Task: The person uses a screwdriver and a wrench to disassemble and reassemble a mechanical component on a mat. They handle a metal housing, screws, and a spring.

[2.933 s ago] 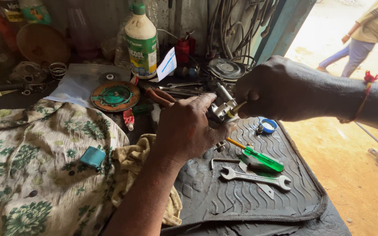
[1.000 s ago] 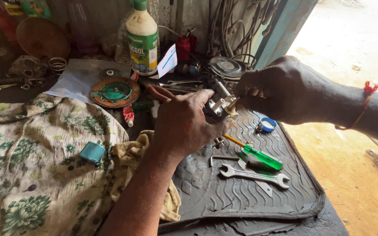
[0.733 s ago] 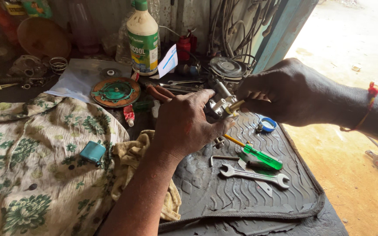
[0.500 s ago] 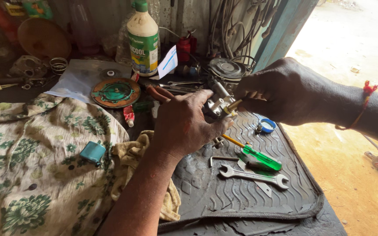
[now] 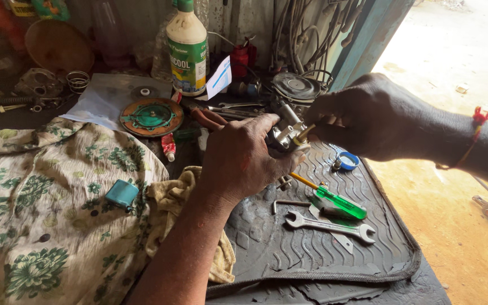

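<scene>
We see our left hand (image 5: 244, 161) wrapped around a small silvery metal carburettor body (image 5: 282, 135) above the counter, while our right hand (image 5: 362, 116), from the right, pinches its slim brass stem (image 5: 305, 132), which points toward those fingers.

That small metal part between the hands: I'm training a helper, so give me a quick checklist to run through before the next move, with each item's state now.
1. Left hand grips the small metal part firmly: ok, fingers wrap it from below.
2. Right hand has hold of the brass tip: ok, fingertips pinch it.
3. Part held over the black rubber mat, so a dropped piece lands there: ok.
4. Green-handled screwdriver and spanner within reach on the mat: ok.
5. Brass tip seated straight: cannot tell, fingers hide the joint.
6. Small loose pieces by the blue cap kept back from the mat edge: not ok, they lie close to it.
</scene>
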